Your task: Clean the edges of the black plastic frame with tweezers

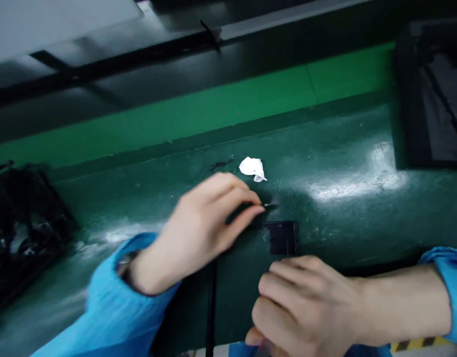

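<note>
My left hand (209, 213) is closed in a pinch above the green bench, thumb and forefinger together. A tiny pale speck shows at its fingertips, too small and blurred to name. Just right of those fingertips, a flat black square piece (283, 239) lies on the bench, not touched by them. My right hand (302, 302) is curled shut at the bench's near side, just below the black piece. A bit of something reddish (264, 345) shows under its fingers; the rest of that thing is hidden. Beyond my left hand sits a crumpled white scrap (252, 168).
A pile of shiny black parts (25, 223) stands at the left. At the far right is a black tray or case (418, 99) with grey inside. A dark metal shelf edge (146, 74) runs along the back of the green bench (343, 213).
</note>
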Demonstrator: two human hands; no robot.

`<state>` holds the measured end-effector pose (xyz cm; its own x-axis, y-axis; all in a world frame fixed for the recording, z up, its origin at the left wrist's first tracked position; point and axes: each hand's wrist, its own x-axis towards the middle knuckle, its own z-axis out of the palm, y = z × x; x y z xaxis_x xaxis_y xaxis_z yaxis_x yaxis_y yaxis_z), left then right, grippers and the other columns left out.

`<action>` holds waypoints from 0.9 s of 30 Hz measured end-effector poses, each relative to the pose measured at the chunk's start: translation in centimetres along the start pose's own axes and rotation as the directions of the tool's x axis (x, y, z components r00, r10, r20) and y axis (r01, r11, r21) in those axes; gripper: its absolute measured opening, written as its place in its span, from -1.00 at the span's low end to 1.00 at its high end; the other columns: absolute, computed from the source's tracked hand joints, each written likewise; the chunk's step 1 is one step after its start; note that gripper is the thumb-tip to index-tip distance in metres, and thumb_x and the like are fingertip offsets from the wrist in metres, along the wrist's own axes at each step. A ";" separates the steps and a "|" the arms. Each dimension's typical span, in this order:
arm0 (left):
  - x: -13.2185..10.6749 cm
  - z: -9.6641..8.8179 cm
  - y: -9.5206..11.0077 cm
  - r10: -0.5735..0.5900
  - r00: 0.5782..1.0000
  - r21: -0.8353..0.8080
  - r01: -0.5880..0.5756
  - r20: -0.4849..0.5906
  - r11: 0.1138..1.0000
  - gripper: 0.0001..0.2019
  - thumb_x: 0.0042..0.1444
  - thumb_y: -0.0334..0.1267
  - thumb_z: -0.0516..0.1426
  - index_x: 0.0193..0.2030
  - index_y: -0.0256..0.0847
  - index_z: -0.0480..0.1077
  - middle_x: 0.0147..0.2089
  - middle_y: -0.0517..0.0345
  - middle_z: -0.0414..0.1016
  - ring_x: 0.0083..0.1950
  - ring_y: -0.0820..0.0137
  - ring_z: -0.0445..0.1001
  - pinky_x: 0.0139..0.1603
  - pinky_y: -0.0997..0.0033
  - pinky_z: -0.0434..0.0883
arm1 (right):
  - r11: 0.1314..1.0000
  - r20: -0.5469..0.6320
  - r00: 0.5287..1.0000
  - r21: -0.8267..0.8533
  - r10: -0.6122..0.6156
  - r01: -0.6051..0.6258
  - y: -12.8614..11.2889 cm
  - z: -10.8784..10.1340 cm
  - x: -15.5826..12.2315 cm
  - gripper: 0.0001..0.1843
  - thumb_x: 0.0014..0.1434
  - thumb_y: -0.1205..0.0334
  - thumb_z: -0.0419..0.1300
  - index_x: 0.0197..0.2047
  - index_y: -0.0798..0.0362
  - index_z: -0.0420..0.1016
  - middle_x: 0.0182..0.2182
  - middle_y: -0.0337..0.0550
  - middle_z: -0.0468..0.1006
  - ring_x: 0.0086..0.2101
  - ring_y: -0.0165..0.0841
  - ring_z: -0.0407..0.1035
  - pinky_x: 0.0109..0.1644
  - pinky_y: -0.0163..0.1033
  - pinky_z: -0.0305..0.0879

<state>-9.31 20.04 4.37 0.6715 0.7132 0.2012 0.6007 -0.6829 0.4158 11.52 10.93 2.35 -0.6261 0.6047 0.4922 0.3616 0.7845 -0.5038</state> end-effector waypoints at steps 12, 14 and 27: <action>-0.1 5.3 -0.9 -0.008 0.999 -0.329 -0.008 -0.047 0.944 -0.92 0.41 -0.33 0.20 -0.13 -0.22 0.54 -0.17 0.12 0.57 -0.11 0.37 0.52 -0.05 0.36 0.48 | 0.644 0.153 0.823 0.552 0.547 -0.530 7.4 -3.9 0.4 -0.53 0.60 0.06 -0.02 -0.26 0.09 0.52 -0.42 -0.25 0.54 -0.56 -0.54 0.42 -0.53 -0.39 0.28; -0.1 5.2 -0.8 -0.015 0.998 -0.324 -0.005 -0.059 0.946 -0.94 0.41 -0.35 0.21 -0.12 -0.22 0.53 -0.18 0.13 0.58 -0.12 0.38 0.52 -0.07 0.38 0.48 | 0.620 0.189 0.815 0.563 0.548 -0.547 7.4 -3.6 0.2 -0.58 0.57 0.10 0.06 -0.30 0.11 0.50 -0.37 -0.23 0.56 -0.57 -0.57 0.45 -0.56 -0.44 0.29; 0.0 4.9 -0.4 -0.034 0.997 -0.283 0.012 -0.075 0.959 -0.94 0.40 -0.36 0.22 -0.16 -0.22 0.50 -0.20 0.14 0.60 -0.17 0.39 0.55 -0.13 0.38 0.48 | 0.834 0.047 0.897 0.350 0.440 -0.427 7.1 -2.2 0.1 -0.58 0.60 0.16 -0.05 -0.34 0.05 0.28 -0.37 -0.21 0.56 -0.52 -0.57 0.46 -0.48 -0.47 0.43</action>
<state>-7.45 19.53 -0.17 0.6163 0.7459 0.2526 0.4611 -0.6019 0.6520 15.57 16.89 0.39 -0.4345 0.8811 0.1867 0.3275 0.3477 -0.8786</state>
